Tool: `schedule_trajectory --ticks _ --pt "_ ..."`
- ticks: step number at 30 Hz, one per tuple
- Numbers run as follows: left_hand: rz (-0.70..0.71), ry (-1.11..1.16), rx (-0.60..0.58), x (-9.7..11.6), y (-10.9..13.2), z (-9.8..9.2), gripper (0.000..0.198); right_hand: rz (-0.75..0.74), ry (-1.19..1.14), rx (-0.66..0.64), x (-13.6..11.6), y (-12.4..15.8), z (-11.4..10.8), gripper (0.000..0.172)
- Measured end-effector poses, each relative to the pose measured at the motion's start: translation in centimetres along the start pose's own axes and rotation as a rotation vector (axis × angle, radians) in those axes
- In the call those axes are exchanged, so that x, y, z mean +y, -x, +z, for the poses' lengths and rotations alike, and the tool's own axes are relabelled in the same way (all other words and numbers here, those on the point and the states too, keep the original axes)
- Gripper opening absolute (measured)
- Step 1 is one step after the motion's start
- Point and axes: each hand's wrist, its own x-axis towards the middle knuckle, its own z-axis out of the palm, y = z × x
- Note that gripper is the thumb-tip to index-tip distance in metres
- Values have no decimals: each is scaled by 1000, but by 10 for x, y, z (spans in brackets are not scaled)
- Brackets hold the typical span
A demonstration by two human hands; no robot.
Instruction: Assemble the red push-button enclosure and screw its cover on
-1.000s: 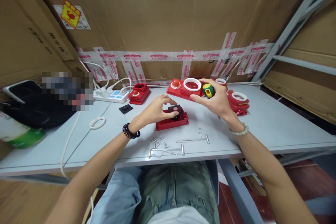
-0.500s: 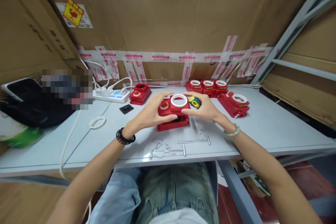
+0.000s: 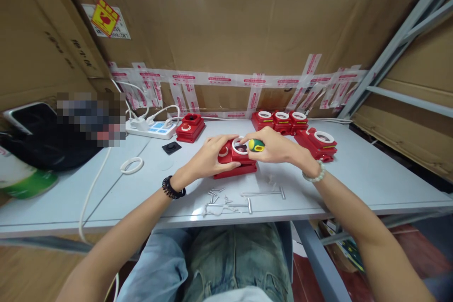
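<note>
box [image 3: 239,157] is right at 3 o'clock from the left hand [image 3: 215,152] gripping it, long axis pretty much 9-to-3, right hand [image 3: 272,145] curled round a handle [image 3: 256,145], fingers at the ring [image 3: 237,151]

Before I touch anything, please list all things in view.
Red case: 1, red, centre
Screwdriver: 1, yellow and green, right hand
Ringed cases: 4, red, back right
Other case: 1, red, back left
Power strip: 1, white, back left
Square part: 1, black, left
Loose ring: 1, white, left
T-shaped rods: 2, silver, near edge
Screws: several, silver, near edge
Phone: 1, dark, far left
Bundle: 1, black, under phone
Container: 1, white and green, left
Cardboard: uncounted, brown, behind
Metal frame: 1, grey, right
Table: 1, pale, beneath
Jeans: 1, blue, below
Bracelets: 2, black, pale green, wrists
Hands: 2, at red case
</note>
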Motion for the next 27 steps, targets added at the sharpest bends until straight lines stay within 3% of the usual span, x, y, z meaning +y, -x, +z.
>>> schedule_trajectory --ticks 3,9,27 --pt "-16 -25 -22 -1 1 1 67 30 91 -112 -9 -1 -5 42" --pt "-26 -10 -28 -1 1 1 66 46 176 -184 -12 2 -7 44" --pt "-49 23 -102 -5 5 7 66 95 15 -190 -3 4 -4 47"
